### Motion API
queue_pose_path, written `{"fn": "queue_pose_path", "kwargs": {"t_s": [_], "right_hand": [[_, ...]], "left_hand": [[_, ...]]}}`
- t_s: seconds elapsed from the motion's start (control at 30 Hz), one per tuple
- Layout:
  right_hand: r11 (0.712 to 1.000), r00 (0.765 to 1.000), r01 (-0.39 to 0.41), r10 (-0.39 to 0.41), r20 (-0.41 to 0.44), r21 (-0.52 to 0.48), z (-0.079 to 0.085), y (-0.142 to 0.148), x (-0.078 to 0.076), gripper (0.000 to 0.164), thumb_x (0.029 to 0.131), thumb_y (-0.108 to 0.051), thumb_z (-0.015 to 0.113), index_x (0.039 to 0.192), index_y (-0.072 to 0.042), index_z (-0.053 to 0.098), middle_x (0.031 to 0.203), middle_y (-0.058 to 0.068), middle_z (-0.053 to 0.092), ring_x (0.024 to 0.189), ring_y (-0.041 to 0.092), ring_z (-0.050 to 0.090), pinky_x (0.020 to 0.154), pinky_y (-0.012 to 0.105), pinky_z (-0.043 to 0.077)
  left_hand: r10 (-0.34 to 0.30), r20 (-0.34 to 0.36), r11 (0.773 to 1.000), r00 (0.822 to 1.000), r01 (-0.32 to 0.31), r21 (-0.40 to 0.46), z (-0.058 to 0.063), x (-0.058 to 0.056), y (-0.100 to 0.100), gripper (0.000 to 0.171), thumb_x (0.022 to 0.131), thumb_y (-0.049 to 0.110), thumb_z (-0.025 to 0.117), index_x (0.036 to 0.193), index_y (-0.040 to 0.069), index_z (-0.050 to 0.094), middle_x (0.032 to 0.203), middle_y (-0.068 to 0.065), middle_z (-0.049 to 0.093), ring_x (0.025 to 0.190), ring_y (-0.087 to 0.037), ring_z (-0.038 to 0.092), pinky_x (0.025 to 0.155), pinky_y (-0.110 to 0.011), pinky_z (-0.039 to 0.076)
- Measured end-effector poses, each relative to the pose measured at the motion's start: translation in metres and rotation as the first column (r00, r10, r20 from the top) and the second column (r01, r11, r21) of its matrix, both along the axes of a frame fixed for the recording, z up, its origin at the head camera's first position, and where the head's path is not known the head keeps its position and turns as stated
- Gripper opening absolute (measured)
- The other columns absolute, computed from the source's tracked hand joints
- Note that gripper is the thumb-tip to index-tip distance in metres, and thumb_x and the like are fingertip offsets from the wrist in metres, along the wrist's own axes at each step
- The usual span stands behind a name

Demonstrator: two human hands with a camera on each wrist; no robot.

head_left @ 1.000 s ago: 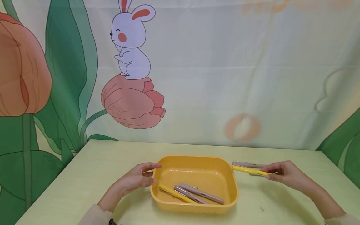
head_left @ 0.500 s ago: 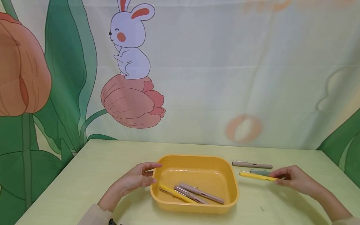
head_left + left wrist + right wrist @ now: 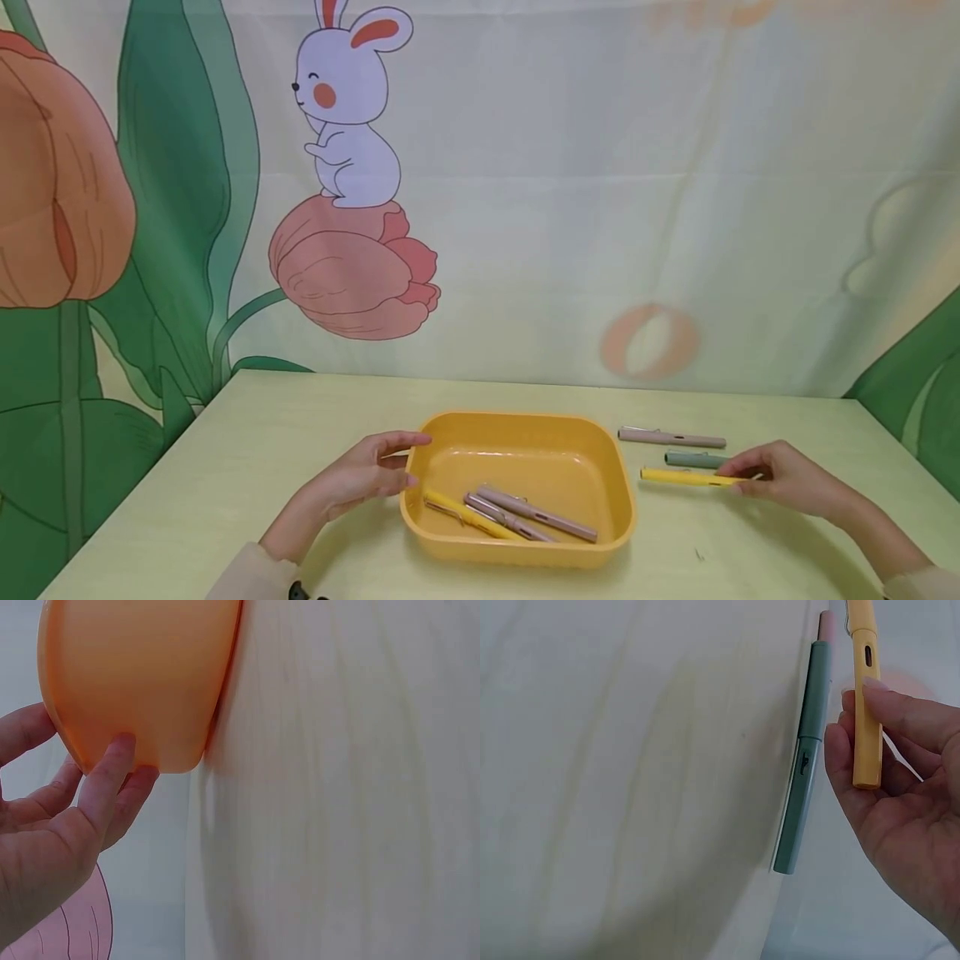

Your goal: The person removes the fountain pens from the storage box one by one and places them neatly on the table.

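Note:
My left hand [image 3: 366, 477] grips the left end of a yellow plastic box [image 3: 521, 427], index fingertip at the rim and thumb against the outer wall; the left wrist view has this end of the box [image 3: 150, 667] close up. Inside lie a yellow pen [image 3: 468, 515] and two taupe pens [image 3: 547, 518], near the front wall. Right of the box, my right hand [image 3: 787, 477] pinches the tail of another yellow pen [image 3: 678, 477], its clip end toward the box. The right wrist view shows thumb and fingers around that pen [image 3: 867, 742]. Whether it touches the table cannot be told.
Behind the held pen lie a green pen [image 3: 690, 459], partly hidden by my fingers, and a taupe pen [image 3: 675, 437]. A tiny scrap or mark [image 3: 699, 554] shows on the pale table [image 3: 187, 500]. A printed cloth [image 3: 525, 208] hangs at the table's far edge.
My right hand has moved right and toward me with the yellow pen, from over the taupe pen to the near side of the green one. Left hand and box stay put.

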State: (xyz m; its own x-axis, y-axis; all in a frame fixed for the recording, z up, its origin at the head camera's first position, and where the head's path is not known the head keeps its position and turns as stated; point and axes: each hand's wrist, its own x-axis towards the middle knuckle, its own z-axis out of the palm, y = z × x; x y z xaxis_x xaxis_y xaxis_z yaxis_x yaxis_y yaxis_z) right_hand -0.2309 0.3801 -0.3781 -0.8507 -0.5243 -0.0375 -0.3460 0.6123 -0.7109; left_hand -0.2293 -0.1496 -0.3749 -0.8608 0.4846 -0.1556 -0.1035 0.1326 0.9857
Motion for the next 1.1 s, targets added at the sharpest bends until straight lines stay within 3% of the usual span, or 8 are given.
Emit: {"fn": "queue_pose_path", "kwargs": {"t_s": [0.1,0.23,0.43,0.9,1.1], "right_hand": [[0.999,0.999,-0.035,0.034,-0.024,-0.019,-0.004,0.0,0.002,0.026,0.083,-0.009,0.064,0.096,0.013,0.063,0.091,-0.002,0.068,0.078,-0.002,0.057,0.062,0.02,0.051],[0.997,0.997,-0.067,0.066,-0.048,-0.028,-0.011,-0.001,0.005,0.023,0.082,-0.005,0.063,0.095,0.015,0.062,0.09,-0.001,0.068,0.078,-0.001,0.058,0.063,0.019,0.051],[0.998,0.996,-0.057,0.057,-0.063,-0.004,-0.014,-0.007,0.012,0.021,0.082,-0.005,0.064,0.093,0.013,0.063,0.087,0.007,0.068,0.075,0.0,0.058,0.062,0.021,0.052],[0.998,0.997,-0.063,0.064,-0.052,0.02,-0.012,-0.016,0.025,0.021,0.081,-0.008,0.066,0.092,0.01,0.066,0.085,0.008,0.069,0.074,0.002,0.06,0.061,0.022,0.052],[0.998,0.996,-0.065,0.067,-0.057,0.026,-0.011,-0.016,0.023,0.021,0.081,-0.007,0.066,0.092,0.011,0.065,0.085,0.01,0.068,0.074,0.003,0.061,0.061,0.022,0.053]], "left_hand": [[-0.005,-0.003,1.0,1.0,0.005,-0.004,0.0,0.002,-0.001,0.055,0.081,-0.004,0.06,0.131,-0.007,0.038,0.136,-0.024,0.036,0.116,-0.032,0.047,0.088,-0.036,0.048],[-0.009,0.001,1.0,1.0,0.009,-0.003,-0.001,0.005,-0.003,0.055,0.081,-0.005,0.06,0.132,-0.007,0.039,0.136,-0.023,0.036,0.117,-0.033,0.046,0.088,-0.036,0.048],[-0.017,-0.008,1.0,1.0,0.017,-0.003,-0.002,0.009,-0.006,0.054,0.081,-0.005,0.059,0.131,-0.007,0.039,0.136,-0.024,0.036,0.117,-0.032,0.046,0.088,-0.037,0.048],[-0.027,-0.011,1.0,1.0,0.027,0.002,-0.003,0.021,-0.01,0.055,0.081,-0.004,0.06,0.132,-0.007,0.038,0.137,-0.024,0.035,0.116,-0.032,0.047,0.087,-0.036,0.049],[-0.022,-0.001,1.0,1.0,0.022,-0.002,-0.003,0.019,-0.009,0.055,0.081,-0.005,0.059,0.132,-0.007,0.038,0.136,-0.023,0.036,0.117,-0.032,0.046,0.087,-0.035,0.049]]}}
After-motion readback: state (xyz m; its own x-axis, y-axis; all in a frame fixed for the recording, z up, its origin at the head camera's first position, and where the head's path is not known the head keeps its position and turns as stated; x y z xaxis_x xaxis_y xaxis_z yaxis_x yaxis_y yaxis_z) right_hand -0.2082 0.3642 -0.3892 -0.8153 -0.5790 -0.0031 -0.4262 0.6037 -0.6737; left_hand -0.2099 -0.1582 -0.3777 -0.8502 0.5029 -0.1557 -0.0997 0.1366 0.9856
